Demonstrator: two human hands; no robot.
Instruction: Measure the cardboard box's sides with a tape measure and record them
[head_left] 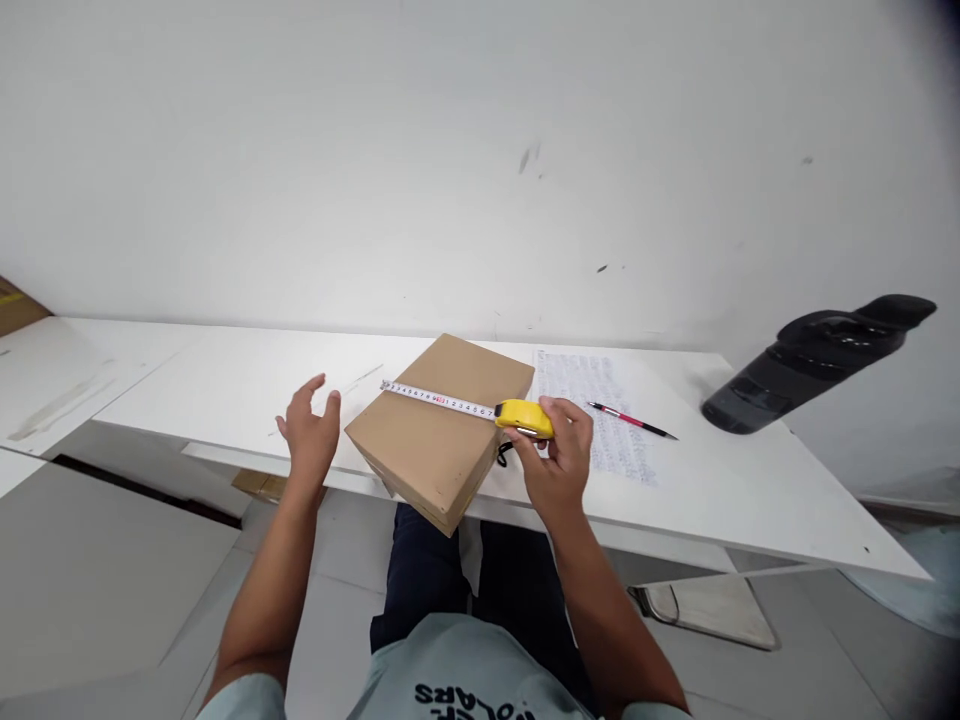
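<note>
A brown cardboard box (442, 425) lies on the white table (225, 385), one corner jutting over the near edge. My right hand (559, 455) is closed on a yellow tape measure (525, 417) at the box's right edge. Its white blade (439, 399) stretches left across the box top to the far left corner. My left hand (309, 432) hovers just left of the box, fingers spread, holding nothing and not touching the box.
A printed sheet of paper (600, 415) lies right of the box with a red and black pen (634, 421) on it. A black moulded object (814, 360) sits at the table's far right by the wall. Another white table (45, 385) stands at left.
</note>
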